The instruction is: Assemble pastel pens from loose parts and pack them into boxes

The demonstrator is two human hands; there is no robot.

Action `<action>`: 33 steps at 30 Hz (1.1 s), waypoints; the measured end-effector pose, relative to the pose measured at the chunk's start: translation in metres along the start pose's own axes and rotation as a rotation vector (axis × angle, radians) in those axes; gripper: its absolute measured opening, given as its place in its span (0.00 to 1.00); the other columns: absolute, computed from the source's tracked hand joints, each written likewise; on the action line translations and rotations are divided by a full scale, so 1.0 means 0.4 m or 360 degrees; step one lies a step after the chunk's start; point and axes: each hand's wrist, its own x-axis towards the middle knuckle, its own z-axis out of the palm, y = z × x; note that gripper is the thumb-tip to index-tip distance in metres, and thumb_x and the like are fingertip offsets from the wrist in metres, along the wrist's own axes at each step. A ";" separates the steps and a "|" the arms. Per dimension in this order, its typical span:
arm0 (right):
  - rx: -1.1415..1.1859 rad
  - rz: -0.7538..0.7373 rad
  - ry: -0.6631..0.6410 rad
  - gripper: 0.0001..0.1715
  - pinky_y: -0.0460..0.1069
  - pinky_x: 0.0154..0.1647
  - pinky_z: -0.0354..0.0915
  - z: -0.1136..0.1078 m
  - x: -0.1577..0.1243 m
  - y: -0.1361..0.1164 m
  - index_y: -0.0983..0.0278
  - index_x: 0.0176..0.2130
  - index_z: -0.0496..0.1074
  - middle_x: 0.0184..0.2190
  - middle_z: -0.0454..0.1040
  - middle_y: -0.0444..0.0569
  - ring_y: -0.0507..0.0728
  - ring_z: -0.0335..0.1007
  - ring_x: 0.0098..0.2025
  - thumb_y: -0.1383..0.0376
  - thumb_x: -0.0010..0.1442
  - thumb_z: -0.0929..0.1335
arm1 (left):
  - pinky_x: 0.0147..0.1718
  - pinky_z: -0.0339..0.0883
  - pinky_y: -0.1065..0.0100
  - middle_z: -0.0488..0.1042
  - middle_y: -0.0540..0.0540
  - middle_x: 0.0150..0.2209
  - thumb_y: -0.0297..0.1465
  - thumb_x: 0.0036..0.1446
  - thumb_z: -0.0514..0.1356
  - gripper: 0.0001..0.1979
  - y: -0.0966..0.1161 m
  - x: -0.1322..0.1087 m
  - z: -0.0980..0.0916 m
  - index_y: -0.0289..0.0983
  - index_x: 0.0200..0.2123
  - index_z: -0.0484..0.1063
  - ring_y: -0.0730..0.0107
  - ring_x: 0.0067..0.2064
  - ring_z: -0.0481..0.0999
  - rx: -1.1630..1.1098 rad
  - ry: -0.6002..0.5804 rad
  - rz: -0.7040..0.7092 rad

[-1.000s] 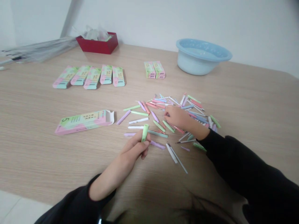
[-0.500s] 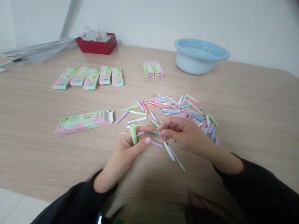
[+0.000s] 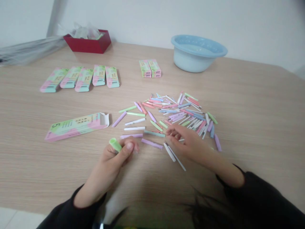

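My left hand [image 3: 116, 159] is closed around a light green hollow tube [image 3: 115, 144], whose open end points up and to the left. It is over the table, left of the pens. My right hand [image 3: 187, 141] hovers by the near edge of a pile of pastel pen parts [image 3: 177, 111]. Its fingers are loosely curled, thumb and forefinger a little apart, and nothing shows between them. Just beside its fingertips lie a teal pen piece [image 3: 154, 133] and a light green piece [image 3: 163, 124]. A white piece and a thin rod [image 3: 177, 159] lie nearer to me.
An open-ended pastel box [image 3: 76, 126] lies left of the pens. Several similar boxes [image 3: 84, 79] sit behind it, and a small stack [image 3: 150, 68] is farther right. At the back are a red container [image 3: 88, 45] with plastic bags and a blue basin [image 3: 196, 58].
My left hand has moved left with the green tube, which now tilts left. My right hand has shifted slightly right over the pens. The whole view has turned a little to the right.
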 end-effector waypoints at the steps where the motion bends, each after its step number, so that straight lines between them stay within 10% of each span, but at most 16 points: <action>1: -0.0192 -0.0050 0.0030 0.10 0.53 0.44 0.67 -0.017 0.015 0.028 0.64 0.42 0.73 0.38 0.76 0.51 0.57 0.73 0.40 0.72 0.64 0.63 | 0.24 0.51 0.70 0.59 0.53 0.21 0.53 0.57 0.66 0.23 -0.003 0.001 -0.007 0.38 0.28 0.77 0.73 0.25 0.55 0.0010 0.0001 -0.0046; 7: -0.0793 -0.0311 -0.0038 0.14 0.56 0.49 0.65 -0.052 0.068 0.149 0.67 0.40 0.78 0.41 0.72 0.57 0.62 0.69 0.44 0.71 0.66 0.63 | 0.23 0.48 0.72 0.57 0.55 0.20 0.53 0.54 0.68 0.24 -0.008 0.003 0.005 0.36 0.28 0.76 0.75 0.24 0.53 -0.0125 -0.0041 -0.0263; 15: -0.0965 -0.0328 -0.0058 0.13 0.58 0.52 0.62 -0.030 0.092 0.160 0.65 0.36 0.79 0.43 0.72 0.58 0.64 0.68 0.46 0.72 0.64 0.64 | 0.20 0.42 0.74 0.65 0.53 0.20 0.48 0.51 0.72 0.21 -0.008 0.010 0.016 0.34 0.31 0.79 0.79 0.22 0.52 -0.0257 -0.0062 -0.0357; 20: -0.0745 -0.0384 0.0151 0.14 0.61 0.57 0.60 -0.037 0.057 0.087 0.64 0.41 0.76 0.48 0.77 0.57 0.65 0.71 0.52 0.70 0.68 0.61 | 0.18 0.39 0.72 0.65 0.53 0.19 0.40 0.53 0.71 0.14 -0.009 0.006 0.024 0.34 0.33 0.82 0.79 0.20 0.51 -0.0263 -0.0128 -0.0309; 27: -0.0157 -0.0240 0.0043 0.12 0.50 0.37 0.69 -0.024 -0.049 -0.084 0.58 0.45 0.78 0.35 0.82 0.46 0.57 0.78 0.36 0.66 0.67 0.65 | 0.21 0.41 0.71 0.78 0.49 0.27 0.34 0.52 0.72 0.08 -0.005 -0.002 0.049 0.38 0.35 0.85 0.79 0.22 0.52 -0.0298 -0.0167 -0.0270; 33: 0.0077 -0.0287 0.0096 0.14 0.51 0.42 0.71 -0.001 -0.074 -0.105 0.56 0.49 0.75 0.35 0.81 0.45 0.56 0.79 0.39 0.67 0.69 0.63 | 0.22 0.44 0.71 0.76 0.49 0.29 0.35 0.57 0.69 0.11 -0.009 -0.007 0.051 0.39 0.42 0.84 0.77 0.24 0.55 -0.0199 -0.0262 -0.0235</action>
